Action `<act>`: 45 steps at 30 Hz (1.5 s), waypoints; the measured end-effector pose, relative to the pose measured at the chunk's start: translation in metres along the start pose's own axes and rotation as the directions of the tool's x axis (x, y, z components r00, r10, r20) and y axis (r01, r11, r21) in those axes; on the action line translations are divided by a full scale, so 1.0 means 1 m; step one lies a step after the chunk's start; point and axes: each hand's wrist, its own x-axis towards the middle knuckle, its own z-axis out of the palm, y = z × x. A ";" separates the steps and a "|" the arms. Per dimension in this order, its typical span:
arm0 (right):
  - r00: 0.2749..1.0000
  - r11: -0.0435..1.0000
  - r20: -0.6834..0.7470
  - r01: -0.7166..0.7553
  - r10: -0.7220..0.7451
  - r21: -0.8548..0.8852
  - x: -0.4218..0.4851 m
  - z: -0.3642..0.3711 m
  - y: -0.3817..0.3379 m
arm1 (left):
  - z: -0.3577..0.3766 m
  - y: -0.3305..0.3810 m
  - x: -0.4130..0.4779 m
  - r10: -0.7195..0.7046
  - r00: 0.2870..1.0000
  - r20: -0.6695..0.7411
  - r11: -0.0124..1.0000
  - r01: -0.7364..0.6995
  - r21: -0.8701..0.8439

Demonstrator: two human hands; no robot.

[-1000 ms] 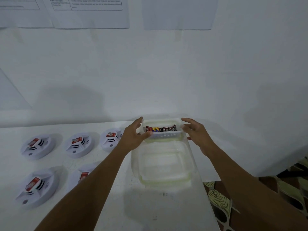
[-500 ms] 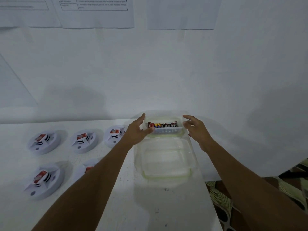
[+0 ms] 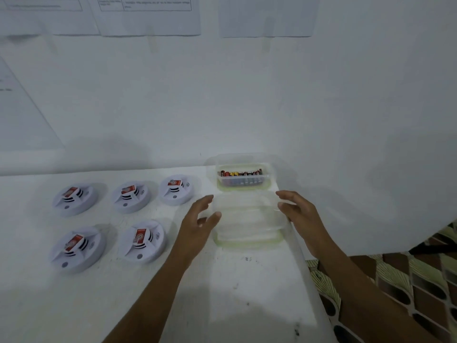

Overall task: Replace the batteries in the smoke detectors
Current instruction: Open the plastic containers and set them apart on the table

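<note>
Your left hand (image 3: 197,220) and right hand (image 3: 300,211), both spread, flank the clear empty plastic container (image 3: 247,219) on the white desk (image 3: 222,293), near five round white smoke detectors (image 3: 142,241).

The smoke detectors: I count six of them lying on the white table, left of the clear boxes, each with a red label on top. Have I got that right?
Not quite. The head view shows five smoke detectors, not six: three in the back row and two in the front row. The rest holds: they lie on the white table, left of the clear boxes, each with a red label on top.
</note>
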 end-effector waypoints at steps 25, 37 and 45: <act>0.979 0.984 -0.185 0.057 -0.088 -0.166 0.003 0.019 -0.004 | -0.003 0.019 0.003 0.014 0.997 0.082 0.987 -0.027 0.157; 0.772 0.625 0.196 0.612 -0.604 -0.485 -0.061 0.147 -0.032 | -0.151 -0.044 -0.052 0.182 0.974 0.135 0.628 -0.221 0.747; 0.872 0.643 0.273 0.485 -0.407 -0.593 -0.085 0.204 0.005 | -0.171 -0.058 -0.069 0.265 0.955 0.132 0.767 -0.292 0.571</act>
